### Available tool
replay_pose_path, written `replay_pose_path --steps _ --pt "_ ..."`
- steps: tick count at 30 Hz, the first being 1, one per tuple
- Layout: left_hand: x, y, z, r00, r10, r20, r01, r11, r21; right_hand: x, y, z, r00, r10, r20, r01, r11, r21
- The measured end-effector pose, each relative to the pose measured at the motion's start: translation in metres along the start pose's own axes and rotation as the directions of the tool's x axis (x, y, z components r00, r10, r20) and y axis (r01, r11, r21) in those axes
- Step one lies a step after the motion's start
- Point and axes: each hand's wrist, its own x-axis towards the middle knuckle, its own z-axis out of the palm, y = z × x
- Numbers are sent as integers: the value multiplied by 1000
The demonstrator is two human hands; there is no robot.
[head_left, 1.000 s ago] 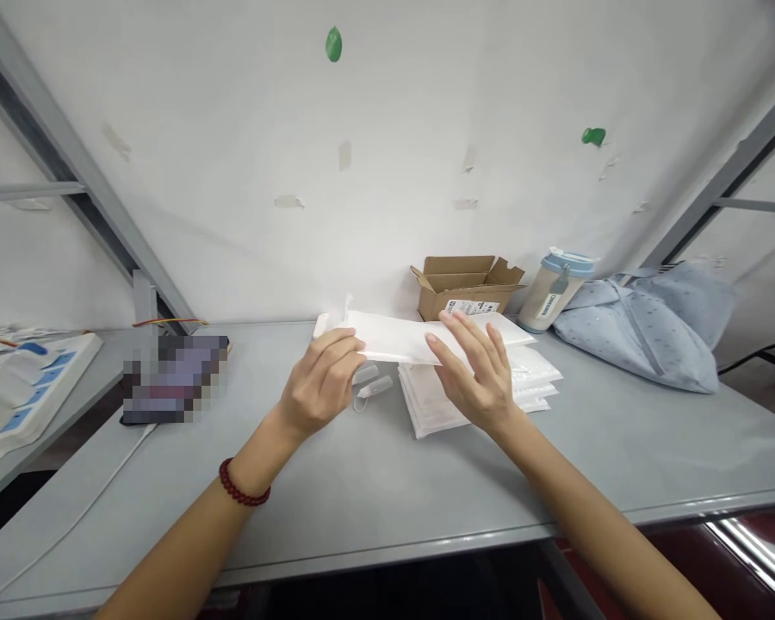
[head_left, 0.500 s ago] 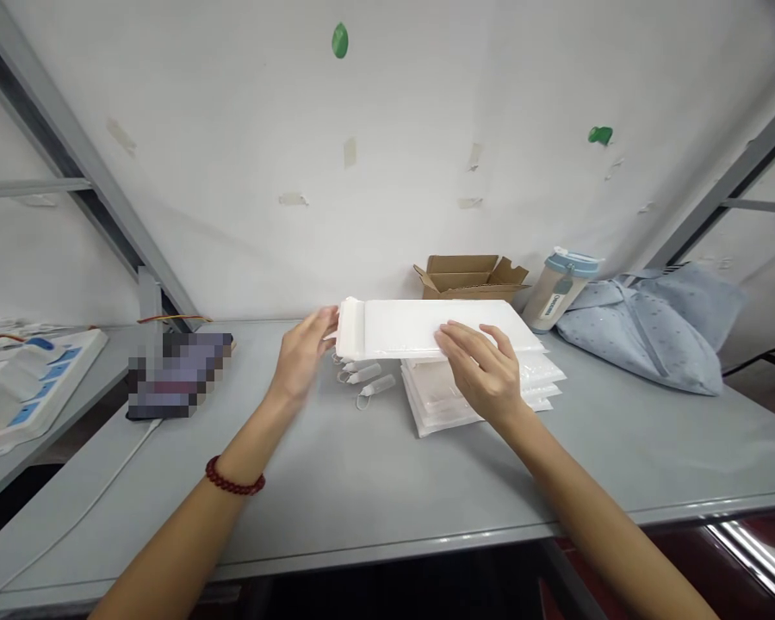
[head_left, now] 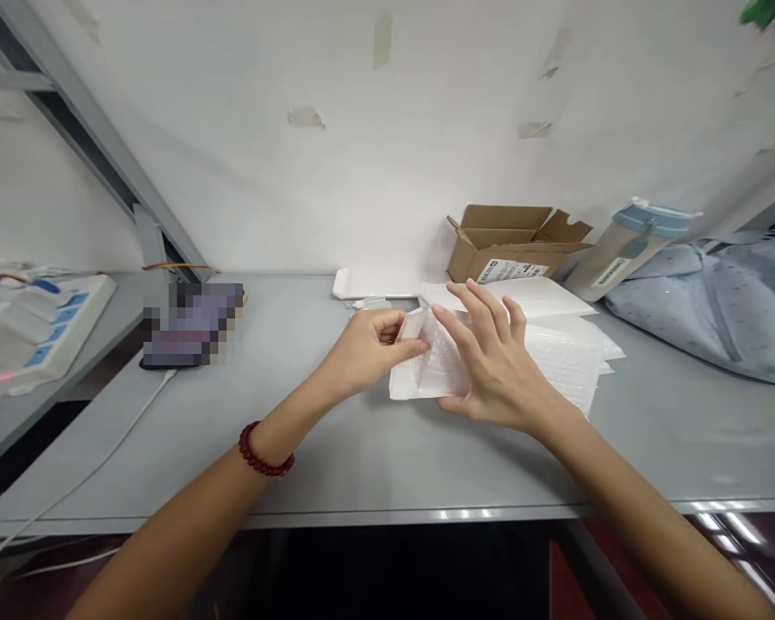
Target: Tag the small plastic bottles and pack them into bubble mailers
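A white bubble mailer (head_left: 443,366) lies in front of me, its flap end to the left. My left hand (head_left: 369,355) pinches that end between thumb and fingers, near the opening. My right hand (head_left: 500,366) is spread over the mailer, with the thumb at its near edge and the index fingertip by the opening; the other fingers are raised apart. Behind my hands lies another white mailer (head_left: 387,282), its flap pointing left. More white mailers (head_left: 565,366) are stacked beneath and right of my right hand. Small clear plastic bottles (head_left: 373,303) are mostly hidden behind my left hand.
An open cardboard box (head_left: 520,237) stands at the wall, beside a blue-lidded cup (head_left: 633,250) and a light blue cloth bag (head_left: 710,310). Left on the grey table (head_left: 336,465) lies a blurred phone (head_left: 194,323) with a white cable. A power strip (head_left: 52,336) sits farther left.
The mailer held up before is now lying at the back. My hands have come nearer and onto another mailer, the left now pinching its end. The view has shifted.
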Motion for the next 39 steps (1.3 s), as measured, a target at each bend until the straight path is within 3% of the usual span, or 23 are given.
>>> replay_pose_path --steps 6,8,13,14,17,22,25,27,29,33,39 --pt "1 -6 3 999 -20 -28 22 998 67 -1 5 4 1000 1 -25 -1 1000 7" --pt "5 -9 -4 998 -52 -35 55 995 78 0 7 3 1000 -5 -26 5 1000 0" --pt "15 -16 -35 977 -132 -170 156 978 138 1 19 -1 999 41 -23 -41 999 4" --pt "16 -17 -40 976 -147 -158 175 967 184 1 23 -1 997 64 -37 -63 998 17" --pt "16 -21 -44 975 -220 8 200 902 383 1 31 0 986 138 -94 -133 989 63" --pt "11 -31 -24 970 -215 112 93 757 646 1 32 4 974 176 -142 -162 981 103" --pt "10 -30 -23 919 -333 212 149 790 595 1 29 5 978 168 -123 -157 983 96" --pt "10 -23 -32 885 -387 260 213 832 513 1 28 5 982 163 -94 -155 984 85" --pt "8 -13 -48 915 -316 252 179 875 449 1 27 5 984 164 -65 -159 984 82" --pt "4 5 -75 968 -217 123 166 929 330 2 26 4 986 161 -34 -157 983 93" --pt "1 13 -71 988 -153 30 135 936 325 3 20 7 988 135 -77 -127 987 99"
